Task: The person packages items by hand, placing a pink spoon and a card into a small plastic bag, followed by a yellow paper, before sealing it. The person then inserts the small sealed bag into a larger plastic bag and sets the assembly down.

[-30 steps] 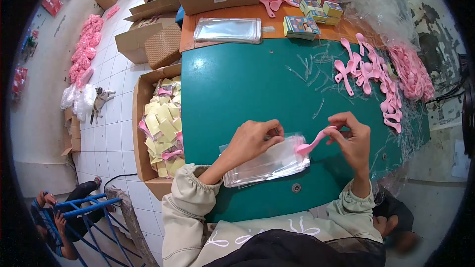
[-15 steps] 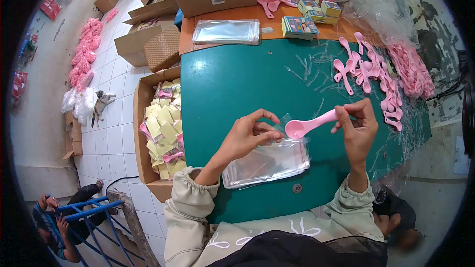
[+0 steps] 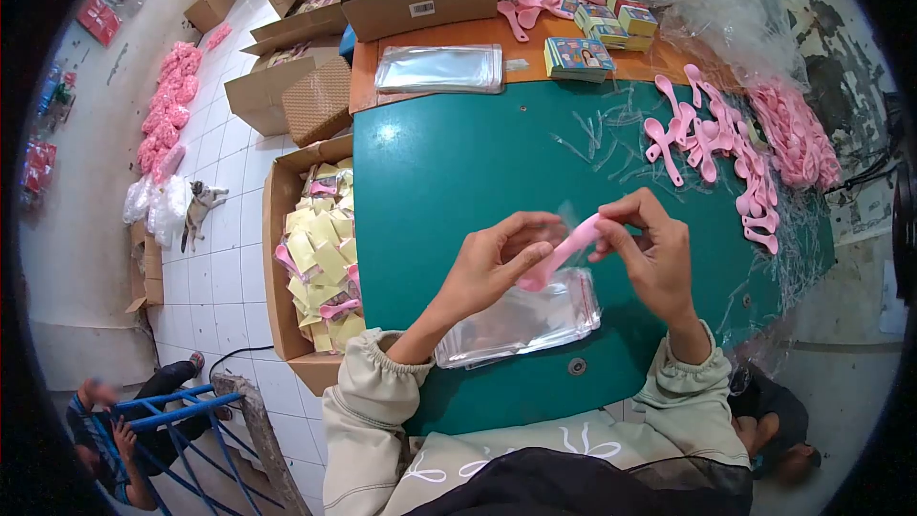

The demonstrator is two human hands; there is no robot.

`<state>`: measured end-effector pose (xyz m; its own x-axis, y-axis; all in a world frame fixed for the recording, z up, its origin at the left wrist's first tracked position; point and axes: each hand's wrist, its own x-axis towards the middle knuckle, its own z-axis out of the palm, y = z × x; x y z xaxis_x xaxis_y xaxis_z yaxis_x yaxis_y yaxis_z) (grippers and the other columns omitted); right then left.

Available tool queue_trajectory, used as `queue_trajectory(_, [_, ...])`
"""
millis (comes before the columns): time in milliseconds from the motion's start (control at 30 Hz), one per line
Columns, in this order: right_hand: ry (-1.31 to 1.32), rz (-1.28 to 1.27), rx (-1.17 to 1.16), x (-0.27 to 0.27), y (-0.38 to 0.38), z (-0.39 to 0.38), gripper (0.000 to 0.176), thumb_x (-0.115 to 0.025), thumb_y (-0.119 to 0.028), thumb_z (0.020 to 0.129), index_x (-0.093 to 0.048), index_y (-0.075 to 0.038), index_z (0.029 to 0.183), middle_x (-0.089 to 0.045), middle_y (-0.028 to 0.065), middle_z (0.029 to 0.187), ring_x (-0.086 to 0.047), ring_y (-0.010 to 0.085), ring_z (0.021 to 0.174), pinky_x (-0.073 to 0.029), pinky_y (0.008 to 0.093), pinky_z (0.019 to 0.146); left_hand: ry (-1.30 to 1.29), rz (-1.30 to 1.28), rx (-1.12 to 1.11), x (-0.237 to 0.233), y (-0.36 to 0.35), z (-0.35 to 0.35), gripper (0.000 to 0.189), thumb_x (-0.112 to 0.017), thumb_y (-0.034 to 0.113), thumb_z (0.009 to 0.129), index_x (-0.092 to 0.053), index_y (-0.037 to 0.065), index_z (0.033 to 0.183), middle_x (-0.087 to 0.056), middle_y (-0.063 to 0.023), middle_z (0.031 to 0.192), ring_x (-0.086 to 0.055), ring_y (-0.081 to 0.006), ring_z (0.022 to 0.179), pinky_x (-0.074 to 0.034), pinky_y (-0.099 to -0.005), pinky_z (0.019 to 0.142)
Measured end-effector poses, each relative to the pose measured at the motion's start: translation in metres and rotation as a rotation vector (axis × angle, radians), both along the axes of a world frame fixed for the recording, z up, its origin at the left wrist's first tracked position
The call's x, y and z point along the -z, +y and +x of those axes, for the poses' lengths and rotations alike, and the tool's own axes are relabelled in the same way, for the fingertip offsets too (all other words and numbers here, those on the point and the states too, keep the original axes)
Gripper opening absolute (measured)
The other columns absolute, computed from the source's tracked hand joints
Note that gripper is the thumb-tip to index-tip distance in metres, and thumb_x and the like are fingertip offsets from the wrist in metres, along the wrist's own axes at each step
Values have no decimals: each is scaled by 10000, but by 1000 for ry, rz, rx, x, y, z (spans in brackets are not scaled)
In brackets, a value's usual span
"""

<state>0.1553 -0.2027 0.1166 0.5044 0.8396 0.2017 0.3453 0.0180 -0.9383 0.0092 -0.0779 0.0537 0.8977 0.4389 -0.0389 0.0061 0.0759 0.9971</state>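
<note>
A pink plastic spoon [image 3: 570, 247] slants between my hands, its bowl low on the left and smeared by motion. My right hand [image 3: 654, 253] pinches the end of its handle between thumb and fingers. My left hand [image 3: 497, 263] is curled round a small clear plastic bag [image 3: 567, 214], whose film shows above the fingers; the spoon's bowl overlaps it beside my thumb. Below the spoon, a stack of clear plastic bags [image 3: 516, 330] lies on the green table [image 3: 439, 172].
Loose pink spoons [image 3: 707, 134] and plastic strips lie on the right. Card stacks [image 3: 578, 57] and more clear bags [image 3: 439, 69] sit at the back. A carton [image 3: 282, 277] of packed spoons stands left of the table. A cat [image 3: 199, 210] lies on the floor; people sit at both lower sides.
My right hand has moved left with the spoon, bringing its bowl down to my left thumb. The spoon now tilts more steeply and overlaps my left hand and the bag.
</note>
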Motion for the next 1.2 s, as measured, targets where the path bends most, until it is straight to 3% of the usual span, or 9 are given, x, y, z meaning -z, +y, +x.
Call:
queue_trajectory(200, [-107, 28, -38, -5, 7, 6, 127, -570, -86, 880, -584, 39, 898, -624, 104, 830, -610, 131, 685, -517, 235, 581, 66, 242, 40, -15, 18, 0, 254, -467, 170, 952, -621, -21, 1015, -654, -57, 880, -594, -90, 756, -480, -225, 687])
queue_trajectory(267, [-425, 116, -303, -9, 17, 10, 197, -567, -158, 885, -604, 36, 884, -630, 98, 848, -608, 141, 700, -510, 245, 612, -64, 138, -26, -13, 20, 4, 272, -451, 180, 961, -630, -24, 986, -653, -49, 852, -586, -78, 728, -478, -216, 665])
queue_trajectory(400, [-161, 83, -724, -14, 64, 80, 368, -487, -335, 915, -653, -8, 907, -627, 71, 906, -579, 131, 732, -475, 266, 618, -216, 2, -115, -25, 22, 0, 291, -434, 197, 970, -625, -21, 972, -656, -54, 839, -590, -72, 735, -480, -211, 673])
queue_trajectory(433, [-84, 16, -684, -9, 84, 113, 444, -440, -407, 937, -658, -21, 930, -617, 63, 924, -563, 121, 738, -449, 251, 591, -221, 3, -126, -25, 25, -2, 292, -436, 202, 969, -625, -21, 969, -657, -56, 842, -591, -73, 737, -481, -212, 674])
queue_trajectory(567, [-763, -287, 219, 63, 164, 231, 451, -516, -410, 870, -672, 12, 890, -656, 143, 744, -630, 242, 666, -477, 352, 608, -256, -51, -109, -30, 29, -6, 294, -437, 212, 970, -622, -16, 970, -659, -63, 848, -601, -83, 742, -488, -221, 674])
queue_trajectory(667, [-782, -589, 263, 95, 186, 262, 494, -587, -421, 805, -652, 66, 855, -631, 256, 903, -614, 391, 810, -481, 439, 722, -254, -87, -114, -31, 28, -6, 297, -437, 218, 969, -622, -15, 974, -661, -68, 847, -608, -92, 742, -492, -226, 680])
queue_trajectory(800, [-1080, -218, 565, 83, 179, 223, 318, -625, -270, 798, -658, 45, 773, -611, 251, 839, -610, 399, 795, -471, 471, 725, -186, -132, -74, -28, 32, -7, 322, -418, 241, 974, -604, -16, 1031, -663, -127, 919, -655, -168, 813, -528, -276, 718])
queue_trajectory(1000, [-1195, -104, 524, 75, 174, 236, 237, -625, -187, 788, -654, 42, 733, -604, 225, 825, -599, 377, 707, -477, 430, 669, -113, -223, -69, -24, 34, -5, 330, -417, 242, 974, -579, -26, 1077, -652, -153, 962, -659, -219, 855, -543, -299, 729])
queue_trajectory(1200, [-76, 71, -26, -15, 92, 105, 130, -599, -114, 848, -607, 0, 911, -596, 40, 713, -551, 103, 582, -430, 225, 477, -83, -195, -93, -20, 39, -6, 332, -422, 240, 972, -586, -35, 1062, -648, -152, 956, -656, -213, 857, -540, -291, 733])
